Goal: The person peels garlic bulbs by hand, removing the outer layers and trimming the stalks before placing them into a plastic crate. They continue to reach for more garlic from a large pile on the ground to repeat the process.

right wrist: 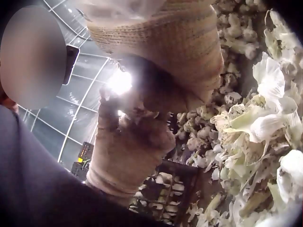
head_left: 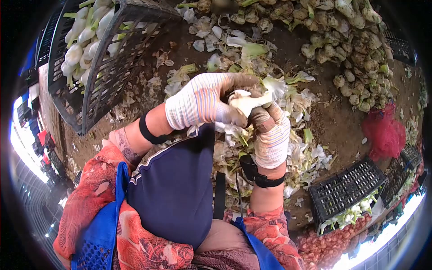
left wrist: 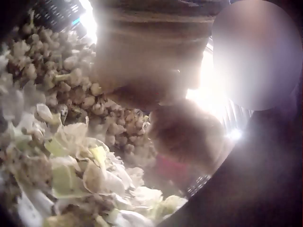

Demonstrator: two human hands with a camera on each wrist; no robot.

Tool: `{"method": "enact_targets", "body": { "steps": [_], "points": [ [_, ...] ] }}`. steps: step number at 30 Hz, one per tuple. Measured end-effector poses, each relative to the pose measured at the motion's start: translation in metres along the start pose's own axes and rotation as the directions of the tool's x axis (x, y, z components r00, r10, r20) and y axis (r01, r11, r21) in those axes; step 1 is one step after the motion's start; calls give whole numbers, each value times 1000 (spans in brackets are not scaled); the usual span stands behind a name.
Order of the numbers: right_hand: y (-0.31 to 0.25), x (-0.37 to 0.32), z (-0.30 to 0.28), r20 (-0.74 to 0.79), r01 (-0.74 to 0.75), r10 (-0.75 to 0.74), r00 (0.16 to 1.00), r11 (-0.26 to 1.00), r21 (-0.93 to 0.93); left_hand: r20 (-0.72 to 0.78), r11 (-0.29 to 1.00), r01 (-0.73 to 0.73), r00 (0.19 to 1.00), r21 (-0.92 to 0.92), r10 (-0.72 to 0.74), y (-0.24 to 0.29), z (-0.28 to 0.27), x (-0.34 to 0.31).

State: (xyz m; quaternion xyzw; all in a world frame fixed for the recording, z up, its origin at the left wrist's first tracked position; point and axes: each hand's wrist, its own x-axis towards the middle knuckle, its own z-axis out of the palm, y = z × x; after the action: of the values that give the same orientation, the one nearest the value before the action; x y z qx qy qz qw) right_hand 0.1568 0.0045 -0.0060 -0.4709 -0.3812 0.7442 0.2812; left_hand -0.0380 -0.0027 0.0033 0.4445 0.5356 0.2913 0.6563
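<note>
Both hands wear white striped knit gloves with soiled fingertips and meet in front of the lap. A peeled white garlic bulb (head_left: 243, 103) with a short stem lies between them in the head view. My left hand (head_left: 204, 99) holds the bulb from the left, fingers and thumb curled round it. From the other side, my right hand (head_left: 271, 135) grips it at the stem end. The wrist views show the gloves large and dark against the light, and the bulb is mostly hidden there. Below the hands lies a heap of garlic skins and leaves (right wrist: 260, 132).
A black crate (head_left: 90, 90) of cleaned garlic stands at the left. Unpeeled garlic bulbs (head_left: 364, 67) are piled at the upper right, beside a pink net bag (head_left: 384, 132). Another black crate (head_left: 346, 189) sits at the lower right, near reddish bulbs (head_left: 330, 245).
</note>
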Motion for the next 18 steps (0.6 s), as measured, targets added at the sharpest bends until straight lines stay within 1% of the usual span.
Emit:
{"method": "enact_targets", "body": {
  "steps": [1, 2, 3, 4, 5, 6, 8, 10, 11, 12, 13, 14, 15, 16, 17, 18],
  "points": [
    [-3, 0, 4, -34, -41, 42, 999, 999, 12, 34, 954, 139, 990, -267, -134, 3, 0, 0],
    [-6, 1, 6, -68, -82, 84, 994, 996, 26, 34, 954, 139, 990, -267, -135, -6, 0, 2],
    [-8, 2, 6, -76, -112, 108, 991, 993, -40, 114, 830, 199, 980, -521, -163, -23, -2, 7],
    [-5, 3, 6, -75, -111, 108, 991, 993, -41, 198, 636, 258, 966, -727, -165, -31, -4, 11],
    [0, 4, 5, -141, -28, 12, 990, 994, -109, 135, 751, 318, 946, -579, -296, -35, -6, 12],
    [5, 5, 4, -203, 49, -87, 975, 982, -183, -86, 942, 181, 973, -282, -213, -38, -5, 15],
    [6, 4, 5, -210, 67, -108, 972, 979, -195, -183, 951, 22, 980, -309, -82, -12, 1, 2],
    [3, 6, 16, -274, 142, -141, 951, 990, -15, -193, 928, -80, 981, -363, 9, -16, 19, 6],
    [0, 4, 11, -194, 177, -203, 960, 974, -144, -187, 939, -122, 980, -321, 63, -13, 20, 9],
    [2, 4, 9, -190, 178, -203, 961, 974, -141, -191, 940, -122, 980, -318, 62, -7, 13, 7],
    [3, 4, 7, -161, 141, -164, 973, 980, -142, -60, 901, 39, 996, -431, -72, 3, 4, 6],
    [2, 3, 8, -134, 102, -121, 983, 984, -145, 87, 829, 208, 978, -519, -190, 6, -2, 6],
    [-4, -1, 9, -140, 55, -52, 989, 998, 14, 87, 850, 201, 980, -488, -182, 2, -6, 8],
    [-6, 0, 9, -139, 53, -51, 989, 998, 14, 85, 849, 201, 979, -489, -183, 0, -10, 8],
    [-7, 2, 8, -120, -55, 88, 989, 965, 258, 142, 839, 190, 980, -510, -136, -3, -14, 7],
    [-7, 4, 7, -70, -157, 217, 974, 861, 484, 200, 828, 182, 976, -530, -86, -5, -15, 7]
  ]
}}
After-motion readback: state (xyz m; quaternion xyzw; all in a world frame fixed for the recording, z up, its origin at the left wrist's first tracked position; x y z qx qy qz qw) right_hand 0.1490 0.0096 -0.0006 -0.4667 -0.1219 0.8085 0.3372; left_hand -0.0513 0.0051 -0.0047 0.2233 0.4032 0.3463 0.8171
